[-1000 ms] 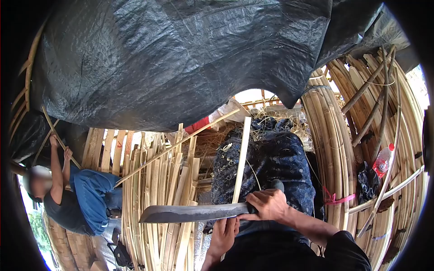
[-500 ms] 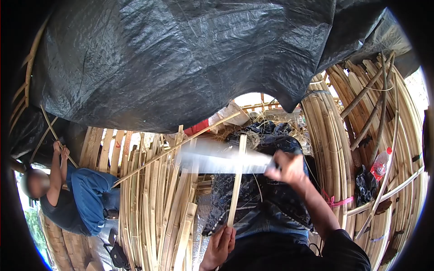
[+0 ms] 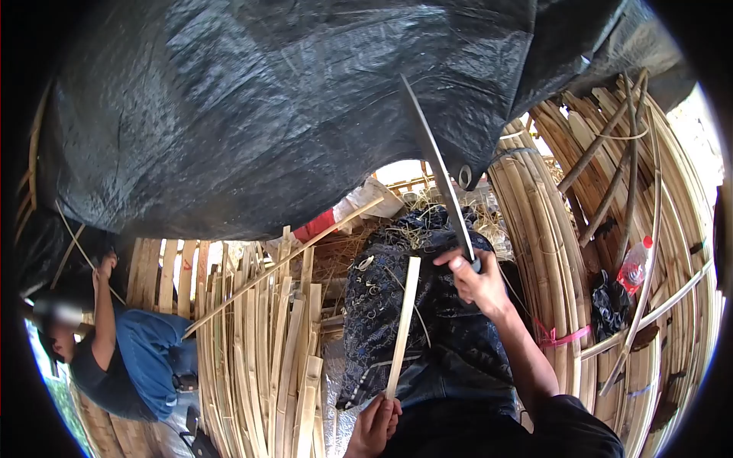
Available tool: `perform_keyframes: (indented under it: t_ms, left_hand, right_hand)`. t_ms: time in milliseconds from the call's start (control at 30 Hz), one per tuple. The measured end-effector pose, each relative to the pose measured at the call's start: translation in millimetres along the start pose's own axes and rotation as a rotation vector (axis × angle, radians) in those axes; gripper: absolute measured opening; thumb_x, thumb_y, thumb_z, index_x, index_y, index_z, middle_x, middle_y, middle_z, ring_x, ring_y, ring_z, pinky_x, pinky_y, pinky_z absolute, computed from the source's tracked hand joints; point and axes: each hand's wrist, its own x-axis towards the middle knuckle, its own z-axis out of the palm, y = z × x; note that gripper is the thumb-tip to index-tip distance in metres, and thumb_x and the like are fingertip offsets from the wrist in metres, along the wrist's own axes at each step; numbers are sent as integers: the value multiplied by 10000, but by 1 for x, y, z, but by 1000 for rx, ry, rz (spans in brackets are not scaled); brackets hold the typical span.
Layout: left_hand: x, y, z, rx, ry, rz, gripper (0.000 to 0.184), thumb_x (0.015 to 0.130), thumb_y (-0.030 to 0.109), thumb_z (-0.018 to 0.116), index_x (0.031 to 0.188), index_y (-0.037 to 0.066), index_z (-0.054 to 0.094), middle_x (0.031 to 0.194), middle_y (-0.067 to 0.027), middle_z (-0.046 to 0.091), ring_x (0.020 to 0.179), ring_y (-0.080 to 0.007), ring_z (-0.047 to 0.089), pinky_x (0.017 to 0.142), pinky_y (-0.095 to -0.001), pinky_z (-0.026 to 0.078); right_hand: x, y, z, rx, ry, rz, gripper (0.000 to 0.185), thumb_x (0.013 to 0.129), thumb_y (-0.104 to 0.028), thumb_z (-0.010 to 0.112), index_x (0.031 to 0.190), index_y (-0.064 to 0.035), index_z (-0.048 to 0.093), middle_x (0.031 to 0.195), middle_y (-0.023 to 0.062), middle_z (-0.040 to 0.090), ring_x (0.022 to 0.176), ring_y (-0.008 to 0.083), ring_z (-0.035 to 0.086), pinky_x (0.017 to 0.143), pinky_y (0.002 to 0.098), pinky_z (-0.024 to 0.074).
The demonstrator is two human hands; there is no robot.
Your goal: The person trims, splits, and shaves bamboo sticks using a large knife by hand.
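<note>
My right hand [image 3: 479,284] is closed round the handle of a machete [image 3: 439,164], whose long blade points up and slightly left, apart from the wood. In my left hand [image 3: 374,426], low in the view, a split bamboo strip [image 3: 405,320] is gripped by its lower end, and its upper end leans a little right. Beneath the strip, a dark patterned cloth [image 3: 374,305] lies over my lap, with curled shavings on it.
Bamboo slats [image 3: 259,359] stand close on the left, with one long strip [image 3: 282,267] slanting across them. A tied bamboo bundle [image 3: 534,252] and a plastic bottle [image 3: 635,265] are at right. Black tarp [image 3: 267,114] hangs low ahead. Another person [image 3: 126,351] sits at far left.
The machete, blurred and lying level across the strip before, is now raised with its blade upright and sharp in view. My left hand keeps its hold on the bamboo strip.
</note>
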Motion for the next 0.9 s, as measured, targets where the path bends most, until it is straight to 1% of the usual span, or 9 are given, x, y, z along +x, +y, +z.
perform_keyframes:
  t_ms: [167, 433, 500, 600, 667, 700, 800, 833, 900]
  left_hand:
    - [-6, 12, 4, -51, -38, -54, 361, 1130, 380, 410, 955, 104, 561, 598, 46, 396, 475, -53, 316, 462, -250, 261]
    - [-1, 23, 16, -106, -41, -13, 378, 1117, 416, 440, 896, 122, 530, 599, 54, 358, 471, -56, 303, 451, -254, 244]
    - [0, 47, 22, 74, -63, 41, 426, 1137, 371, 367, 972, 17, 536, 615, 33, 353, 511, -44, 296, 478, -248, 244]
    - [16, 21, 3, 31, -103, 75, 463, 1133, 397, 373, 991, -2, 561, 621, 42, 358, 526, -32, 276, 483, -242, 222]
    - [16, 27, 0, 22, -98, 40, 464, 1135, 392, 374, 965, 10, 576, 621, 54, 345, 535, -35, 271, 496, -243, 223]
    - [18, 30, -1, 12, -97, 9, 468, 1137, 388, 375, 940, 23, 591, 621, 66, 332, 544, -39, 267, 509, -245, 223]
    - [26, 41, 1, -46, -107, 2, 503, 1112, 470, 405, 896, 38, 543, 620, 71, 315, 513, -30, 252, 483, -243, 177]
    - [28, 45, 2, -112, -129, -26, 506, 1107, 485, 410, 875, 51, 531, 615, 76, 303, 504, -32, 242, 480, -245, 172]
    - [33, 43, 1, -179, -155, -36, 489, 1086, 505, 447, 832, 90, 488, 614, 79, 288, 498, -41, 231, 474, -256, 166]
  right_hand:
    - [-4, -12, 27, 105, -91, -6, 202, 961, -165, 751, 936, 23, 681, 540, -30, 525, 398, 34, 413, 366, 247, 266]
    - [-9, -25, 44, 279, -49, 10, 152, 973, -117, 726, 949, 13, 650, 612, -36, 512, 451, 27, 404, 400, 235, 284]
    - [-11, -25, 44, 266, -39, -9, 147, 977, -119, 721, 947, 5, 649, 640, -26, 531, 462, 22, 419, 397, 236, 279]
    - [-16, -23, 40, 78, 1, 11, 190, 1005, -186, 692, 967, 0, 671, 682, -11, 571, 484, 27, 455, 428, 232, 314]
    - [-23, -7, 36, -61, -12, -173, 302, 1017, -304, 666, 1004, -4, 697, 703, -6, 599, 521, 61, 505, 477, 258, 371]
    - [-27, 4, 30, -241, -21, -245, 447, 996, -456, 642, 1037, -17, 715, 705, 23, 611, 575, 100, 563, 532, 288, 424]
    - [-48, 33, 33, -443, 1, -503, 551, 944, -579, 629, 999, -36, 702, 671, 96, 613, 580, 204, 664, 573, 343, 504]
    - [-58, 43, 30, -505, -52, -481, 522, 913, -563, 682, 944, -42, 691, 681, 87, 649, 591, 255, 692, 592, 362, 539]
    - [-69, 52, 27, -729, -205, -615, 527, 841, -584, 760, 881, -64, 684, 682, 63, 660, 602, 252, 696, 581, 356, 544]
